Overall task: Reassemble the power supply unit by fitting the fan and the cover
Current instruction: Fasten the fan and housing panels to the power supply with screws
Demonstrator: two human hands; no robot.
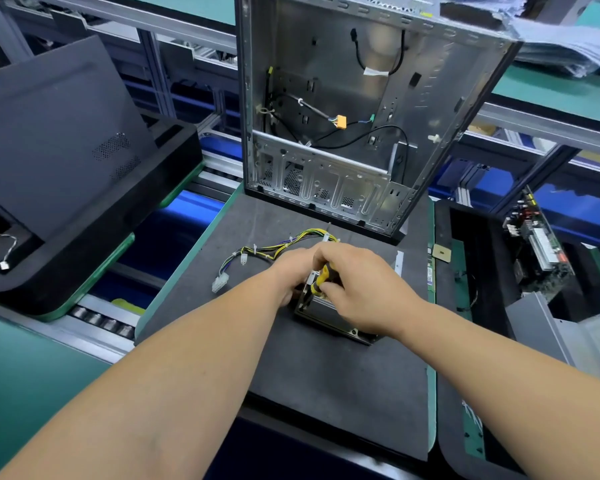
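We held the power supply unit (329,315) at frame centre on the tabletop (326,393); our right hand (357,289) clenched the yellow-handled screwdriver (318,280), its shaft slanting down-left into the unit; our left hand (291,271) gripped the unit's left edge, equally near.

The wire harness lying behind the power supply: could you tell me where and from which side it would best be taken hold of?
Judging by its pose, pinch the wire harness at its tied mid-bundle, coming from above and the left: that stretch lies free on the grey mat, while its right end runs behind both hands.
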